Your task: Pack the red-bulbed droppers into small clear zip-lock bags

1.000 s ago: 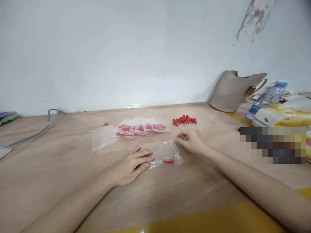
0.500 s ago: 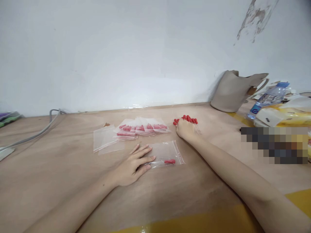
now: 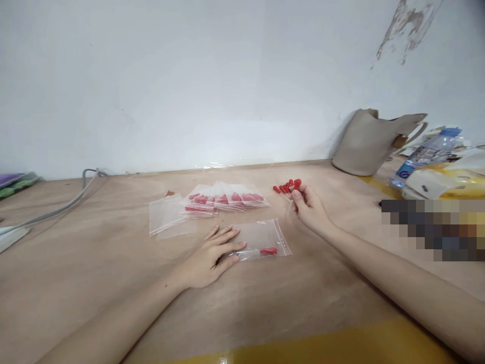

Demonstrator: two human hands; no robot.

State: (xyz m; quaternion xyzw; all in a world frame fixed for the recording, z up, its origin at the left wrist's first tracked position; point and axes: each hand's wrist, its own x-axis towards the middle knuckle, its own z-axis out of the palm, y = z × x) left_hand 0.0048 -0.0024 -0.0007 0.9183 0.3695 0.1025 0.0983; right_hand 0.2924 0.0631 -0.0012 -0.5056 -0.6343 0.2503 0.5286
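My left hand (image 3: 210, 258) lies flat with fingers spread, pressing the left end of a clear zip bag (image 3: 253, 232) onto the table. Inside that bag is a dropper (image 3: 269, 251) with a red rubber bulb and a clear tube. Pinched between the thumb and fingers of my right hand (image 3: 312, 210) is another red-bulb dropper (image 3: 297, 183), its clear tube pointing down. More red-bulb droppers (image 3: 279, 189) lie in a small group just left of it. Beyond my left hand, several zip bags with red-bulb droppers (image 3: 223, 198) overlap in a fanned row.
Flat clear bags (image 3: 162, 215) lie left of the fanned row. At the right stand a beige container (image 3: 359, 146), a plastic bottle (image 3: 428, 154) and a yellow-white package (image 3: 447, 182). A grey cable (image 3: 71, 199) crosses the left side. The wall (image 3: 212, 86) rises behind the table.
My right hand has lifted from the dropper group and turned, now showing a red-bulb dropper in its fingers. The left hand stays on the bag. The view has shifted slightly.
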